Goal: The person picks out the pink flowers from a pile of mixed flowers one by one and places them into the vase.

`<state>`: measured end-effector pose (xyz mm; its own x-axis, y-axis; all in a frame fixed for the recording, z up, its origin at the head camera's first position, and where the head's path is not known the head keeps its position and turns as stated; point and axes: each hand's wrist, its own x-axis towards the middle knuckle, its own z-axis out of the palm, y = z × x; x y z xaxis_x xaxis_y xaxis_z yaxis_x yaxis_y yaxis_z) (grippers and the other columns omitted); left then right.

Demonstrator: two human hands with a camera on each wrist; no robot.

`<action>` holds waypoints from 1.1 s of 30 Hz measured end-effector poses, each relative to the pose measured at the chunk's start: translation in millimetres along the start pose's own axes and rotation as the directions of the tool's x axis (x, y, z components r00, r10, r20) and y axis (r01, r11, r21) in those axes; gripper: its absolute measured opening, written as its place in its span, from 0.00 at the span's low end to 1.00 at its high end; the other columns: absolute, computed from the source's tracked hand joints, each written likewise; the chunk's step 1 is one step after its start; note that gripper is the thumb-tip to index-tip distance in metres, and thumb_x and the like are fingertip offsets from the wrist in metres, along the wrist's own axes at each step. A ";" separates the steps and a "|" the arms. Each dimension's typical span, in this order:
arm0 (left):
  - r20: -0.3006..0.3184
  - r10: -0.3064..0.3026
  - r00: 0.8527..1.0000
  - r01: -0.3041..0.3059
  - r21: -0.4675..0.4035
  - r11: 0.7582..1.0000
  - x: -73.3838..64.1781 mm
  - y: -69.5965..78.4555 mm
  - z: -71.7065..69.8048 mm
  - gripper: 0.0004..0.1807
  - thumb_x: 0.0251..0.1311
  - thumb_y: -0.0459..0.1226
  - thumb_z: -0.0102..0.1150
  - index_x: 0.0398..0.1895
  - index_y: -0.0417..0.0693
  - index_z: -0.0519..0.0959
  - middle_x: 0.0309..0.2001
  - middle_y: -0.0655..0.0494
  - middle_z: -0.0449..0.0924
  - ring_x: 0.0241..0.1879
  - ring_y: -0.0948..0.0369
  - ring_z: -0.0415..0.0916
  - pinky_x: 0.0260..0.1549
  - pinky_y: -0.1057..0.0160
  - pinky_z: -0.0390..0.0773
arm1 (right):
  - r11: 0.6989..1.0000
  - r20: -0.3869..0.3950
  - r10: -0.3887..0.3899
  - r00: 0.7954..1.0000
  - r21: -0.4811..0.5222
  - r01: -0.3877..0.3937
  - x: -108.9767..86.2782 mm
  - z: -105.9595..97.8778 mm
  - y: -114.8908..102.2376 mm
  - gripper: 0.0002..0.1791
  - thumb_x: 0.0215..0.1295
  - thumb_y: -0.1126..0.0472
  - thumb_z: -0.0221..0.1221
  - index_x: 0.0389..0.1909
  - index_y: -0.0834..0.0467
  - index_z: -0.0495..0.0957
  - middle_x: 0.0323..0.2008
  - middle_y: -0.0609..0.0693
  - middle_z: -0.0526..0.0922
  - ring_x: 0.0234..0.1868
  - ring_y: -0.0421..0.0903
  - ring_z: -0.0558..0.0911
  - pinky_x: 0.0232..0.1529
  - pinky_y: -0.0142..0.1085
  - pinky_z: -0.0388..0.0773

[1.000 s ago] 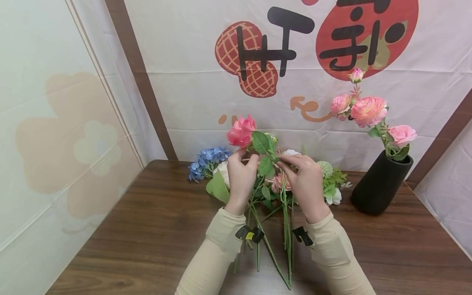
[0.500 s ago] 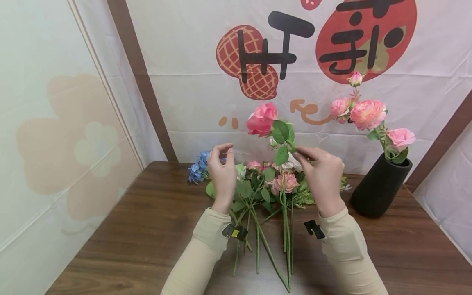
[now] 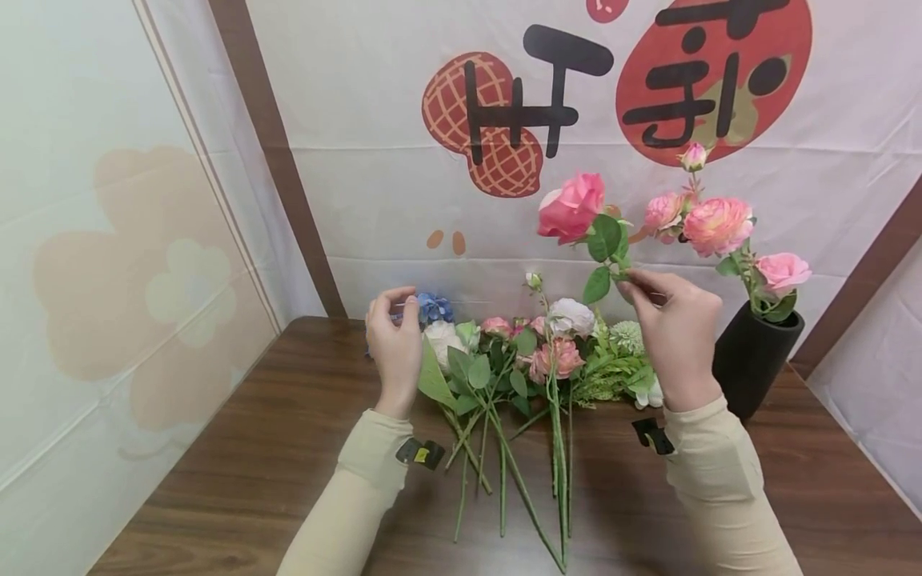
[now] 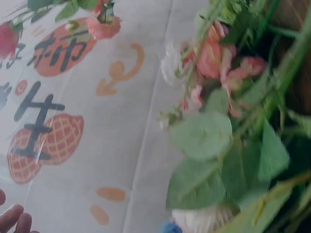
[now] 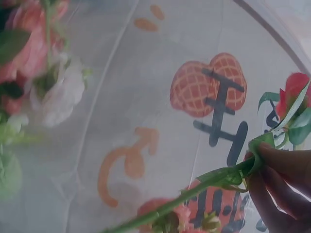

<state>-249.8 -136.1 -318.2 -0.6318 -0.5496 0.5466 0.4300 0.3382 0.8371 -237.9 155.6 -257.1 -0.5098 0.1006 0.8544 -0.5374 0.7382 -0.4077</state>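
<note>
My right hand (image 3: 680, 336) pinches a pink rose (image 3: 572, 210) by its stem, just below the green leaves (image 3: 605, 240); the bloom leans to the left in the air. In the right wrist view, fingers (image 5: 279, 179) and thumb close round the green stem (image 5: 170, 204), which runs down to the left. My left hand (image 3: 396, 348) is raised at the left of the flower pile, its fingers loosely curved, with nothing seen in it. Only a few fingertips (image 4: 14, 221) show in the left wrist view. To the right stands a black vase (image 3: 759, 360), partly behind my right hand, with pink flowers (image 3: 719, 226) in it.
Across the middle of the wooden table (image 3: 238, 448) lie several flowers: a white bloom (image 3: 571, 318), a peach one (image 3: 558, 358), a blue hydrangea (image 3: 434, 307) and a green pompon (image 3: 625, 338). Their stems (image 3: 529, 488) point toward me. A printed cloth (image 3: 374, 200) hangs behind.
My left hand has let go of the rose and moved left. My right hand has carried the rose up and to the right, toward the vase, uncovering more of the pile.
</note>
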 end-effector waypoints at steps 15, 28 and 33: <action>-0.037 0.021 0.999 -0.018 0.095 0.995 15.9 -21.3 -29.3 0.09 0.61 0.32 0.55 0.42 0.40 0.80 0.39 0.46 0.75 0.42 0.56 0.68 0.38 0.67 0.70 | 0.997 -0.089 0.063 0.994 -0.027 -0.065 16.4 -25.1 24.9 0.09 0.55 0.63 0.67 0.36 0.62 0.86 0.34 0.59 0.87 0.31 0.06 0.68 0.34 0.08 0.64; 0.011 0.037 0.999 -0.039 0.201 0.979 19.1 -42.0 -48.8 0.12 0.60 0.33 0.56 0.45 0.40 0.80 0.40 0.45 0.78 0.41 0.54 0.68 0.42 0.61 0.62 | 0.990 -0.165 0.088 0.982 -0.094 -0.105 32.5 -49.2 40.8 0.10 0.55 0.60 0.67 0.38 0.58 0.86 0.35 0.59 0.86 0.30 0.05 0.65 0.36 0.09 0.61; 0.028 0.046 0.999 -0.051 0.239 0.970 20.4 -48.7 -55.1 0.13 0.60 0.34 0.56 0.47 0.42 0.81 0.42 0.45 0.78 0.42 0.52 0.67 0.43 0.58 0.63 | 0.988 -0.207 0.110 0.972 -0.085 -0.130 37.3 -56.1 48.0 0.10 0.55 0.59 0.67 0.38 0.55 0.87 0.36 0.58 0.86 0.30 0.06 0.67 0.35 0.09 0.64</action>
<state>-248.1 -205.9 -349.0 -0.6287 -0.5122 0.5851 0.2956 0.5385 0.7891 -245.1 232.2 -226.7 -0.4160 0.3171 0.8523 -0.4075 0.7729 -0.4864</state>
